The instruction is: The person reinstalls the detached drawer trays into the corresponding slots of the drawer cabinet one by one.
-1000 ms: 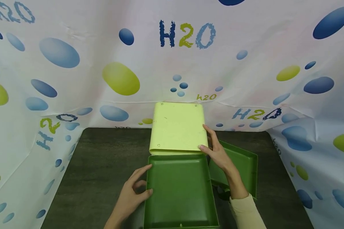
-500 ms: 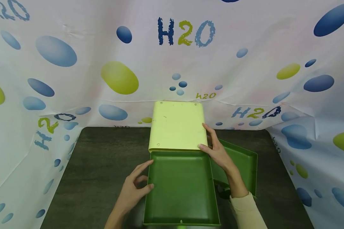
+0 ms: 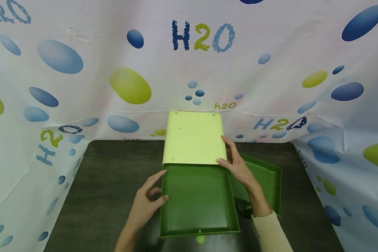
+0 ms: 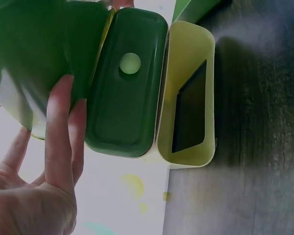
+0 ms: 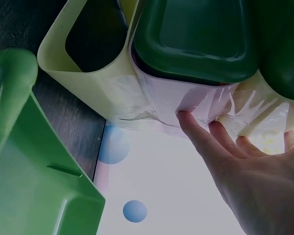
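A pale yellow-green drawer cabinet (image 3: 193,138) stands at the middle back of the dark table (image 3: 113,182). A dark green drawer (image 3: 195,199) sticks out of its front toward me, empty inside. My left hand (image 3: 149,201) lies against the drawer's left wall, index finger straight along it and thumb at the rim. My right hand (image 3: 237,168) rests flat on the cabinet's right side, thumb at the front corner. In the right wrist view straight fingers (image 5: 201,137) touch the cabinet's casing (image 5: 88,83). The left wrist view shows another dark green drawer front (image 4: 122,98) with a pale knob (image 4: 130,63).
A second green drawer (image 3: 266,182) lies loose on the table to the right, behind my right forearm. A pale round knob (image 3: 200,239) shows below the pulled-out drawer's front edge. A printed sheet with blue and green spots (image 3: 66,56) walls in the back and both sides.
The dark green drawer has slid away from me, further into the cabinet, with my left hand following along its side. My right hand has stayed on the cabinet.
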`<action>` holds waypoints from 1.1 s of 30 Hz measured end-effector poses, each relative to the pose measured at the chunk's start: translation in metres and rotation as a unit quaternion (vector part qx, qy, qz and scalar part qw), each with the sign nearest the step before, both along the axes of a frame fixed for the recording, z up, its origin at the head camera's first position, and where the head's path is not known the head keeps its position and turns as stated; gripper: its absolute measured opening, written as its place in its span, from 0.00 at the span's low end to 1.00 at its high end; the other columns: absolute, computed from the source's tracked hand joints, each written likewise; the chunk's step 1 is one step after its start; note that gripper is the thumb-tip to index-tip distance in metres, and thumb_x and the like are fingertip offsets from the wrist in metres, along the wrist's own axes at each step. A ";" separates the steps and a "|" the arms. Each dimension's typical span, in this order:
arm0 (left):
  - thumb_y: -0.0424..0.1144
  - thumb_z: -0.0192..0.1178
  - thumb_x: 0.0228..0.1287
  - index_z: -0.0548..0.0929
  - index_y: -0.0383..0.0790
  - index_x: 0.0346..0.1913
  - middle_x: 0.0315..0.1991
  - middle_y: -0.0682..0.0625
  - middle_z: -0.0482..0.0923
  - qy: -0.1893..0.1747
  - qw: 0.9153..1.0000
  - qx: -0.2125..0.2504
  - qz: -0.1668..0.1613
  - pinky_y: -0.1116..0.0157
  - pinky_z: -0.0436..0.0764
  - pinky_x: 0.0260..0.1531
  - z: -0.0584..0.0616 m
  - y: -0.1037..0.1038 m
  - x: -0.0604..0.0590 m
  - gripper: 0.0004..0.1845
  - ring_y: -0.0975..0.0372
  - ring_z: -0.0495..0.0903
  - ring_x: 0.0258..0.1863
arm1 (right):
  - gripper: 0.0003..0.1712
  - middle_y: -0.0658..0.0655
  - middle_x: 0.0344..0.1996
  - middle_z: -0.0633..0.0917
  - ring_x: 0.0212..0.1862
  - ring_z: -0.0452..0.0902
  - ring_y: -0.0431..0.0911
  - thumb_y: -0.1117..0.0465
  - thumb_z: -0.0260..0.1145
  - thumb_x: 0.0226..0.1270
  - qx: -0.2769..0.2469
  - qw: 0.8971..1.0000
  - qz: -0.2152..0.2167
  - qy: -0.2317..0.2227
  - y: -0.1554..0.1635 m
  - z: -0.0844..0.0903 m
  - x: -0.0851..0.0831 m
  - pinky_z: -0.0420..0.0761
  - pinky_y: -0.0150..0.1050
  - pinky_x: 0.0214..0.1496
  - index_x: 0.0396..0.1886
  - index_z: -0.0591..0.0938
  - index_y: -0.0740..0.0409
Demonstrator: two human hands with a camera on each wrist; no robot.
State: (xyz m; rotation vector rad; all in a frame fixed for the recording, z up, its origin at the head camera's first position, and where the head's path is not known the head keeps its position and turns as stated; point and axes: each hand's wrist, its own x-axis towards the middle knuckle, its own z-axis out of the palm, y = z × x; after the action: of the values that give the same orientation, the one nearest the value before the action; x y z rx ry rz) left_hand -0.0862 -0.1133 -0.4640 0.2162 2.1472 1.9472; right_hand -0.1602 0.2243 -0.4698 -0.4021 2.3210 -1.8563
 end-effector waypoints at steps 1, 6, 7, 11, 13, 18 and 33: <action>0.23 0.65 0.60 0.70 0.56 0.72 0.71 0.50 0.62 -0.001 1.000 -0.002 0.002 0.58 0.85 0.30 0.000 0.001 -0.001 0.40 0.57 0.85 0.41 | 0.44 0.69 0.73 0.57 0.71 0.59 0.66 0.63 0.58 0.76 -0.001 1.000 -0.001 0.000 0.000 0.000 0.000 0.74 0.61 0.57 0.81 0.46 0.39; 0.23 0.65 0.60 0.70 0.54 0.72 0.69 0.48 0.62 0.001 1.000 0.006 0.015 0.57 0.86 0.31 0.000 0.003 -0.004 0.39 0.55 0.85 0.41 | 0.44 0.68 0.75 0.52 0.72 0.57 0.66 0.62 0.58 0.76 0.000 1.000 -0.001 0.001 0.000 -0.001 0.000 0.74 0.60 0.57 0.81 0.46 0.40; 0.23 0.65 0.60 0.70 0.53 0.72 0.68 0.47 0.62 0.001 1.000 0.008 0.016 0.57 0.86 0.32 0.000 0.003 -0.005 0.38 0.54 0.85 0.41 | 0.44 0.69 0.75 0.53 0.72 0.58 0.66 0.62 0.58 0.76 0.001 1.000 -0.002 0.002 0.000 -0.001 0.000 0.74 0.60 0.57 0.81 0.46 0.40; 0.24 0.65 0.61 0.70 0.52 0.72 0.66 0.44 0.63 0.008 1.000 0.014 0.018 0.57 0.86 0.32 -0.001 0.004 -0.005 0.38 0.53 0.85 0.41 | 0.44 0.68 0.75 0.54 0.71 0.59 0.65 0.61 0.59 0.76 0.001 1.000 -0.004 -0.001 0.000 0.000 0.000 0.74 0.60 0.56 0.81 0.46 0.37; 0.24 0.65 0.61 0.71 0.51 0.72 0.65 0.43 0.64 0.013 1.000 0.016 0.019 0.58 0.86 0.32 -0.001 0.004 -0.006 0.37 0.52 0.84 0.41 | 0.44 0.66 0.75 0.53 0.72 0.58 0.64 0.60 0.60 0.76 -0.001 1.000 -0.005 -0.003 -0.001 0.001 0.000 0.74 0.61 0.57 0.81 0.46 0.36; 0.26 0.66 0.62 0.71 0.48 0.72 0.60 0.40 0.65 0.018 0.999 0.025 0.023 0.58 0.86 0.32 -0.001 0.006 -0.007 0.35 0.53 0.84 0.41 | 0.44 0.64 0.77 0.50 0.73 0.56 0.64 0.59 0.60 0.76 -0.004 1.000 -0.004 -0.007 -0.001 0.002 0.001 0.73 0.63 0.57 0.80 0.47 0.34; 0.29 0.67 0.63 0.74 0.45 0.70 0.54 0.41 0.70 0.022 0.997 0.030 0.066 0.62 0.83 0.23 -0.003 0.011 -0.009 0.31 0.57 0.86 0.39 | 0.44 0.62 0.77 0.48 0.72 0.57 0.64 0.61 0.59 0.76 -0.016 1.000 -0.001 0.000 -0.002 -0.001 0.001 0.75 0.60 0.56 0.81 0.46 0.37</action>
State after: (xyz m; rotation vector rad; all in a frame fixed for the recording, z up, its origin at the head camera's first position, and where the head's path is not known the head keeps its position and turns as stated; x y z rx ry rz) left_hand -0.0950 -0.1023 -0.4665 0.1323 2.1840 2.0984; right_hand -0.1594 0.2226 -0.4706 -0.4052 2.2952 -1.8961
